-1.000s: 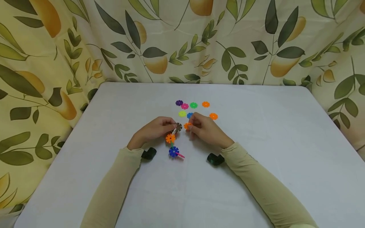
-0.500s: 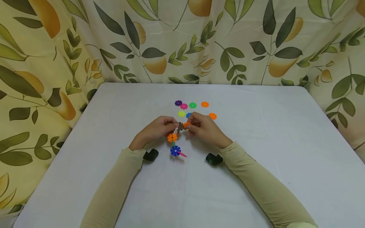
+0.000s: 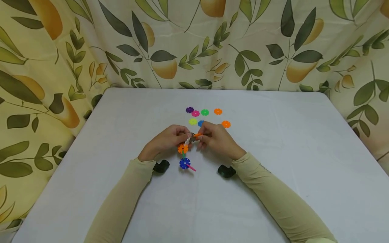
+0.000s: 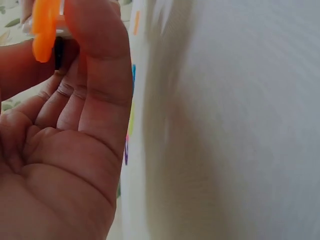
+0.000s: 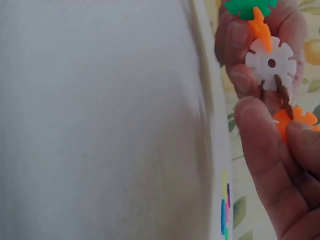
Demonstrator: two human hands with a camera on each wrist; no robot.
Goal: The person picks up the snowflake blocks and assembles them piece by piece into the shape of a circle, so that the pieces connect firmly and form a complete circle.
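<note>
In the head view my left hand [image 3: 166, 140] pinches the upper end of a chain of notched plastic discs. A brown disc [image 5: 285, 97] and a white disc [image 5: 282, 65] are at that end. Below hang an orange disc [image 3: 183, 149], a green disc [image 5: 245, 9], a blue disc [image 3: 184, 163] and a pink disc [image 3: 191, 167]. My right hand [image 3: 221, 138] pinches another orange notched disc [image 5: 306, 116] between thumb and fingers. Its rim meets the brown disc's edge, roughly crosswise. How deep the slots engage is too small to tell.
Loose discs lie on the white table [image 3: 258, 135] beyond the hands: purple [image 3: 189, 110], pink [image 3: 196, 113], green [image 3: 205, 112], yellow [image 3: 192, 121], partly covered blue [image 3: 201, 123], and two orange, one farther [image 3: 217, 111], one nearer [image 3: 226, 124]. A patterned curtain [image 3: 194, 44] hangs behind.
The right hand's orange disc has moved left from a gap beside the brown disc to contact with it, and has turned more edge-on. The chain swung slightly right, then back.
</note>
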